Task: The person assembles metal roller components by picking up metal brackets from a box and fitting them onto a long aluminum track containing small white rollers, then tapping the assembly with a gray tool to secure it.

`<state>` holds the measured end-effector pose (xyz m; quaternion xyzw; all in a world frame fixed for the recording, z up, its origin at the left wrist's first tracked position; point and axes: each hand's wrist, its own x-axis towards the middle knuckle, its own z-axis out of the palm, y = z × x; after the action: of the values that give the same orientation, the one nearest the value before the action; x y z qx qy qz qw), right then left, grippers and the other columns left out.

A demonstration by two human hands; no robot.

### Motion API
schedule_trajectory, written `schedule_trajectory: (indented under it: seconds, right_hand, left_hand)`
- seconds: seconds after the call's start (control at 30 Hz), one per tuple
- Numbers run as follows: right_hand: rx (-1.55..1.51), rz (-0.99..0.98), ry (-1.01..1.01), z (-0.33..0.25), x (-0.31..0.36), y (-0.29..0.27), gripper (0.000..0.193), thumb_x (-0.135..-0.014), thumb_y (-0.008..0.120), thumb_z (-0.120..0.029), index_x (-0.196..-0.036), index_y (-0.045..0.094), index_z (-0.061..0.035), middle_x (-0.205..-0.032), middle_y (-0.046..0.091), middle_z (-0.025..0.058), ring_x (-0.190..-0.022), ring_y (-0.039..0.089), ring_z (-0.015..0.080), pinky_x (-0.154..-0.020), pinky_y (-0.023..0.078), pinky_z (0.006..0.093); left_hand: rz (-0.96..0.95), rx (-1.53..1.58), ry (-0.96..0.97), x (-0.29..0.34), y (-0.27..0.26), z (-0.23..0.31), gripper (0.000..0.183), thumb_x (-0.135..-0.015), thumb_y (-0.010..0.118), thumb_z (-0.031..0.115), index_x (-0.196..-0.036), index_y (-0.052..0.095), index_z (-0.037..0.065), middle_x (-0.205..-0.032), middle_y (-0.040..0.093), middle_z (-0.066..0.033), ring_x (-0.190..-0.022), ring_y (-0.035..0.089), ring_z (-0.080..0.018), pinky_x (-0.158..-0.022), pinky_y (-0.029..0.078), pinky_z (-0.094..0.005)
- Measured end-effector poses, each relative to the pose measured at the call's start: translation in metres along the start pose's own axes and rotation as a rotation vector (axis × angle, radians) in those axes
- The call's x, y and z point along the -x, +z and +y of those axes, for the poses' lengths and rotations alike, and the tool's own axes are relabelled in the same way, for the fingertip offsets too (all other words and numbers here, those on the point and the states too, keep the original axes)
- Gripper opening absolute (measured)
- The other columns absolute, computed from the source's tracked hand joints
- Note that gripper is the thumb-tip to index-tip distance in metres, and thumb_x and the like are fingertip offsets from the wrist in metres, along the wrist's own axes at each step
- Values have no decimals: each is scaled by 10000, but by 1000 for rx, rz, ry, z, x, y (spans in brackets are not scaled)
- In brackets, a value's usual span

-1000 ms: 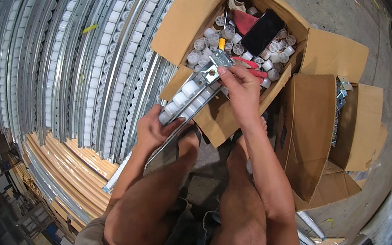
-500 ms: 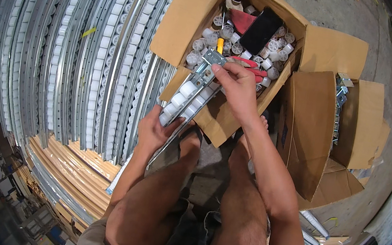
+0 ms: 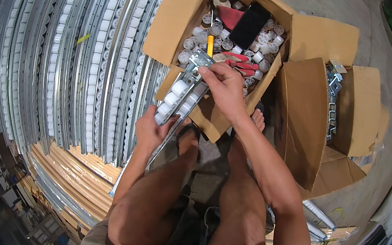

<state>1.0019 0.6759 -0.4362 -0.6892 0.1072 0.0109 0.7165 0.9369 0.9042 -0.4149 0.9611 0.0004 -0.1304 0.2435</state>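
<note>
Between my knees and the open carton a metal roller track (image 3: 177, 95) with white plastic rollers slants up and away. My left hand (image 3: 150, 128) is wrapped round its lower part. At the far end sits a shiny metal bracket (image 3: 201, 59); my right hand (image 3: 224, 85) pinches it between thumb and fingers, against the track's end. Just beyond the bracket a yellow handle (image 3: 210, 46) stands up at the carton's near side. How the bracket joins the rail is too small to make out.
The carton (image 3: 173, 18) holds loose white rollers (image 3: 264, 41), a black phone (image 3: 250, 26) and red-and-white gloves (image 3: 237, 64). To its right, another carton (image 3: 302, 123) contains metal brackets (image 3: 333, 100). Many roller tracks (image 3: 72, 53) lie stacked at left over wrapped brown tubes (image 3: 75, 170).
The cartons and the track have shifted slightly left in the picture as the view moved. Both hands keep their hold on the track and bracket.
</note>
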Motion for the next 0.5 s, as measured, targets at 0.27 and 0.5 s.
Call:
schedule_trajectory:
  seconds: [0.27, 0.5]
  right_hand:
    - [133, 95, 226, -15, 7, -19, 425, -1022, 565, -357, -1036, 722, 38, -933, 716, 46, -887, 611, 99, -813, 490, 284]
    - [448, -104, -175, -101, -107, -97, 699, -1042, 348, -566, -1498, 375, -37, -1519, 420, 126, -1389, 418, 235, -1167, 288, 357]
  left_hand:
    - [39, 5, 10, -1, -5, -9, 484, -763, 843, 408, -935, 589, 34, -730, 675, -202, -692, 667, -423, -604, 516, -453]
    - [-82, 166, -94, 12, -13, 26, 463, -746, 873, 332, -934, 574, 33, -771, 660, -193, -650, 616, -338, -640, 515, -366]
